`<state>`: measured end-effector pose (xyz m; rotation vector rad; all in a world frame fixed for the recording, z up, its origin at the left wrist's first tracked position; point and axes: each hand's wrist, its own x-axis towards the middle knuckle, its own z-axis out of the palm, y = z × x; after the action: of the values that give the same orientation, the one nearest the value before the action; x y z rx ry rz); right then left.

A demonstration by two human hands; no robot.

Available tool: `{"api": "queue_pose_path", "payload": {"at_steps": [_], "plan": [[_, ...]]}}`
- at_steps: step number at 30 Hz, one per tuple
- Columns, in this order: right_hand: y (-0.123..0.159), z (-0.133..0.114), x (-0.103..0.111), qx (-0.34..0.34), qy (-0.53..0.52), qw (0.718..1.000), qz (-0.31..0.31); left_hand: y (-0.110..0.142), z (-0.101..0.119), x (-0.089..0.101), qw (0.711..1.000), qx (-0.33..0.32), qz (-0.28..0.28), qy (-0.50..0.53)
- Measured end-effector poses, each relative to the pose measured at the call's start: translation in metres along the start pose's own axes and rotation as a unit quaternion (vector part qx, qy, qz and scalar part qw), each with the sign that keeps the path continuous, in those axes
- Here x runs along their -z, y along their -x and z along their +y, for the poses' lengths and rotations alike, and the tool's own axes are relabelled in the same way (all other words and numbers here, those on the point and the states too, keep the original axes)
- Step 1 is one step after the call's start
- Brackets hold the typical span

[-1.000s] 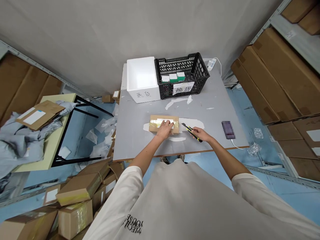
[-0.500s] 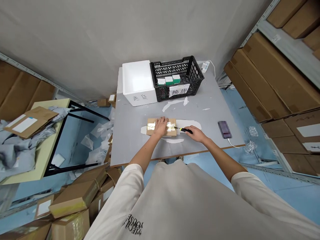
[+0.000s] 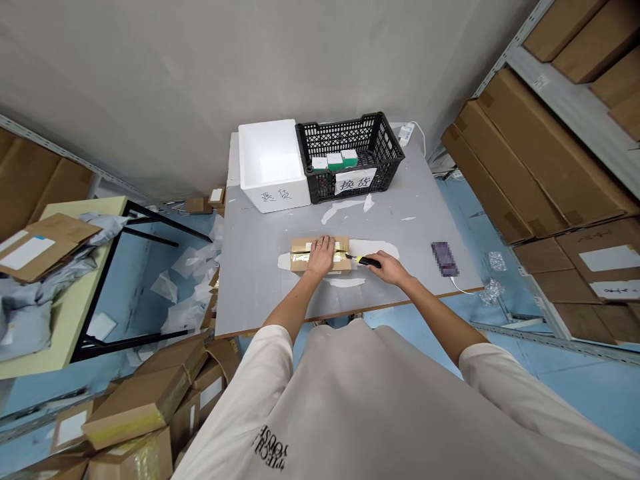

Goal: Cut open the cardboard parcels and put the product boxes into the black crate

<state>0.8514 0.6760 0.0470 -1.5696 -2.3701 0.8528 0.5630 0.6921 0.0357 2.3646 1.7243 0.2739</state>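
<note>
A small taped cardboard box [image 3: 300, 255] lies on the grey table [image 3: 260, 287], over a bare whitish patch of its surface. My left hand [image 3: 321, 255] rests flat on the box top, fingers stretched away from me. In my right hand [image 3: 389, 268] is a yellow and black utility knife [image 3: 369, 261], fingers wrapped round the handle. Its blade points left and touches the box at the right end, along the taped seam. The blade tip is too small to make out clearly.
Behind the box stand a white foam box [image 3: 275, 193] and a black crate [image 3: 320, 191] holding small green-and-white boxes. A phone [image 3: 444, 259] with a cable lies at the right. Cartons [image 3: 135, 400] are piled at lower left, beside a side table [image 3: 75, 320] with parcels.
My right hand has brought the knife leftward from beside the box to its right end, turning the blade onto the seam. My left hand has flattened further onto the box top.
</note>
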Motion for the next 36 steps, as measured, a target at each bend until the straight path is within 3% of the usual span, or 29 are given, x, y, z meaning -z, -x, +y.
{"api": "queue_pose_path", "payload": {"at_steps": [10, 20, 27, 36], "plan": [[-0.015, -0.014, -0.025, -0.017, 0.000, 0.999, 0.040, 0.005, 0.002, -0.002, 1.000, 0.009, 0.017, 0.006], [-0.018, 0.009, -0.006, 0.032, 0.056, 0.997, 0.033, 0.005, 0.000, -0.005, 1.000, 0.010, 0.017, 0.007], [-0.023, 0.023, -0.005, 0.001, 0.073, 0.995, 0.062, 0.006, 0.001, -0.006, 1.000, 0.021, 0.015, 0.012], [-0.028, 0.030, -0.004, 0.010, 0.033, 0.998, 0.044, 0.010, 0.001, -0.012, 0.999, 0.021, 0.038, 0.005]]}}
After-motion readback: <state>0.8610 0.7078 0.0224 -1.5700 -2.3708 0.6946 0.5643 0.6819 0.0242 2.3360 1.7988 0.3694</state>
